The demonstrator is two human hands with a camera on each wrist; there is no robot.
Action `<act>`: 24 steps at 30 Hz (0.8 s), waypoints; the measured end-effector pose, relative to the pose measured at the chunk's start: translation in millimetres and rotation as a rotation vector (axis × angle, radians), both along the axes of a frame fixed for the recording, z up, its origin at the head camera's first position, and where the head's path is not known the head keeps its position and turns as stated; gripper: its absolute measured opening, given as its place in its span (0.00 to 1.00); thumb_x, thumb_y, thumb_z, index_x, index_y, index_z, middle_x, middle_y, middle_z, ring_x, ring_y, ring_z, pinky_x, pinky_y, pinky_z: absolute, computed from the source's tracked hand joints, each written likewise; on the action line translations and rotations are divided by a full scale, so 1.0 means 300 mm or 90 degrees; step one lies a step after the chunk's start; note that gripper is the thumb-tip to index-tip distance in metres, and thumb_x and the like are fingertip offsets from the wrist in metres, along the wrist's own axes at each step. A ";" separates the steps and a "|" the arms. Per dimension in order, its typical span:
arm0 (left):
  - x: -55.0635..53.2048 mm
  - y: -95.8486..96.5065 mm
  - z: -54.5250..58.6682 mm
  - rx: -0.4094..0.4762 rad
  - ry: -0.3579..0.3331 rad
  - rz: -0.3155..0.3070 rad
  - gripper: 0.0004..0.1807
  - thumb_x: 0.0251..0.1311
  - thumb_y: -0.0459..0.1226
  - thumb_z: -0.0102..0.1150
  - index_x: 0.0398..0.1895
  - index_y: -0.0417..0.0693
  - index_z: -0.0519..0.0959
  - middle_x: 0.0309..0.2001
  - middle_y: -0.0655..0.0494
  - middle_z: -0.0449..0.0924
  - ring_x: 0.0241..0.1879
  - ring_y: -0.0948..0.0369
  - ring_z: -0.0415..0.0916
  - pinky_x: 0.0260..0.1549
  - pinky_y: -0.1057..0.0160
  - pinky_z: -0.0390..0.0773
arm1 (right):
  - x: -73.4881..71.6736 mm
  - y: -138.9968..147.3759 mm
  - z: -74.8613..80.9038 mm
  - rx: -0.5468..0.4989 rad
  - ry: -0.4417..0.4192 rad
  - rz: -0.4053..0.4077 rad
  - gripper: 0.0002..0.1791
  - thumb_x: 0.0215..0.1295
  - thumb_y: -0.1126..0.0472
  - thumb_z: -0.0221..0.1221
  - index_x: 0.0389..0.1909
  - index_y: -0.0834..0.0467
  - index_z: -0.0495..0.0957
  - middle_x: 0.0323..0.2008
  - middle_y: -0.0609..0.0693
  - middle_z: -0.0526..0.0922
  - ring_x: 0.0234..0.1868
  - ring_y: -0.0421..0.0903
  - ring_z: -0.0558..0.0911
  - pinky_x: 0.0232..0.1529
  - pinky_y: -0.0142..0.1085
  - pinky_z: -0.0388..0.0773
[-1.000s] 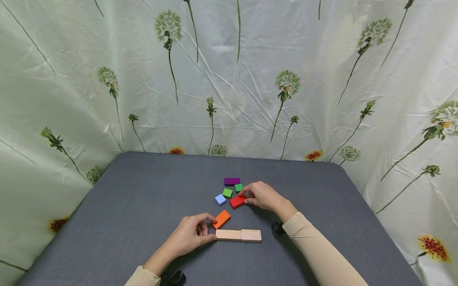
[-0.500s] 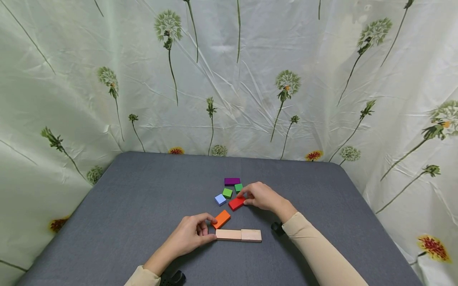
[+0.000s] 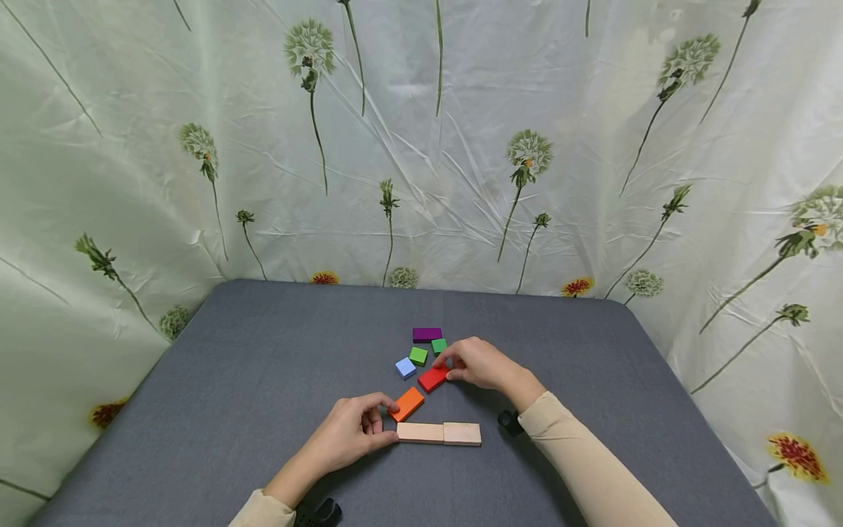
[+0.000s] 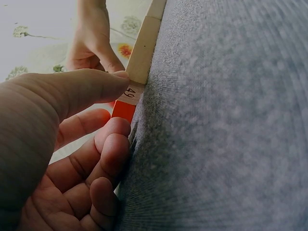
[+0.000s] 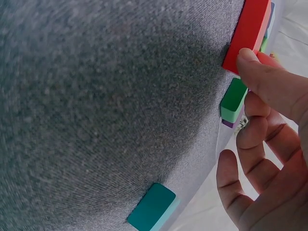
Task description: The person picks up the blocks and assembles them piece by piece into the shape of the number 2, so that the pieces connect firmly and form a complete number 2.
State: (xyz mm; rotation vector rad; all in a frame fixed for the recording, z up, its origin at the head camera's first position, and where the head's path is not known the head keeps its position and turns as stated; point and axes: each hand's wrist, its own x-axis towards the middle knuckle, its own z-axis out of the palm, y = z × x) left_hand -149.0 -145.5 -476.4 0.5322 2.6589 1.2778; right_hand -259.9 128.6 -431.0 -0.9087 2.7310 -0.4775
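Observation:
My left hand (image 3: 352, 432) touches two blocks: the thumb tip is at the left end of a plain wooden block (image 3: 421, 433), and the index finger rests against an orange block (image 3: 410, 402). In the left wrist view the thumb lies along the plain block's end, which bears a printed 49 (image 4: 130, 92). My right hand (image 3: 484, 364) pinches a red block (image 3: 431, 379) between thumb and index finger. That block lies slantwise just beyond the orange one, their near corners close together. The right wrist view shows the thumb (image 5: 248, 55) on the red block's edge.
Beyond the red block lie a light blue block (image 3: 405, 367), a light green block (image 3: 418, 356), a dark green block (image 3: 439, 346) and a purple block (image 3: 427, 334). Another plain block (image 3: 462, 434) continues the wooden row. A teal block (image 5: 151, 207) shows in the right wrist view.
My right hand has slid the red block slightly left and nearer, towards the orange block. The left hand and the other blocks have stayed in place.

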 end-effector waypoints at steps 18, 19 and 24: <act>-0.002 -0.003 -0.004 0.002 0.005 -0.005 0.16 0.61 0.40 0.80 0.49 0.55 0.86 0.26 0.66 0.77 0.23 0.71 0.70 0.23 0.70 0.71 | 0.016 0.000 -0.003 -0.034 -0.012 0.031 0.13 0.71 0.63 0.70 0.54 0.48 0.90 0.24 0.42 0.71 0.25 0.37 0.65 0.30 0.30 0.60; -0.002 -0.003 -0.004 0.001 0.005 -0.004 0.16 0.61 0.40 0.80 0.49 0.55 0.86 0.26 0.66 0.77 0.23 0.71 0.70 0.23 0.70 0.71 | 0.016 -0.001 -0.003 -0.035 -0.013 0.032 0.13 0.71 0.63 0.70 0.54 0.48 0.90 0.24 0.42 0.71 0.25 0.37 0.66 0.30 0.30 0.60; -0.002 -0.003 -0.003 0.000 0.003 -0.003 0.15 0.61 0.40 0.80 0.50 0.56 0.86 0.27 0.66 0.77 0.24 0.71 0.70 0.24 0.70 0.71 | 0.018 -0.005 -0.001 -0.038 -0.020 0.032 0.14 0.72 0.63 0.70 0.54 0.47 0.90 0.24 0.41 0.72 0.25 0.36 0.66 0.30 0.29 0.61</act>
